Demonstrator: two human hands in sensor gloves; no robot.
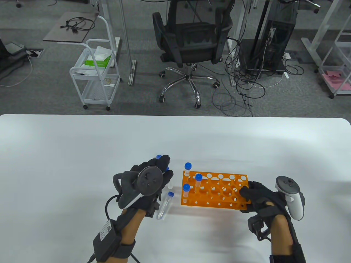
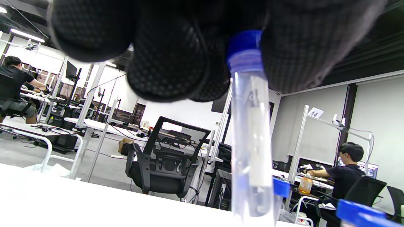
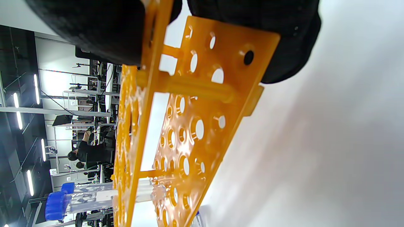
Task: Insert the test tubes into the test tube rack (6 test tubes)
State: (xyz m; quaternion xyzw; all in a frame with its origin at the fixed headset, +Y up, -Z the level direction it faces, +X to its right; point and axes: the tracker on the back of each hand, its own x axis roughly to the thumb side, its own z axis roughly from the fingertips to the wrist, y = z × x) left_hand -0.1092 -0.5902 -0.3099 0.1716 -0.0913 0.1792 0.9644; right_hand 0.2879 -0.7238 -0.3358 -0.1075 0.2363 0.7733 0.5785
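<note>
The orange rack [image 1: 219, 193] stands on the white table [image 1: 82, 153] with three blue-capped tubes [image 1: 198, 183] upright at its left end. My left hand [image 1: 165, 168] is just left of the rack and pinches a clear tube near its blue cap; in the left wrist view this tube [image 2: 251, 142] hangs upright from my fingers [image 2: 170, 53]. Another blue cap [image 1: 158, 156] shows behind those fingers; I cannot tell whether it is held. One tube [image 1: 165, 206] lies on the table by my left wrist. My right hand [image 1: 248, 193] grips the rack's right end, fingers [image 3: 94, 28] on the rack's plates [image 3: 202, 94].
The table's far edge runs across the middle of the table view, with an office chair [image 1: 192, 41] and a white cart [image 1: 96, 74] on the floor beyond. The rack's right-hand holes [image 1: 227, 189] hold nothing. The racked tubes also show in the right wrist view [image 3: 94, 195].
</note>
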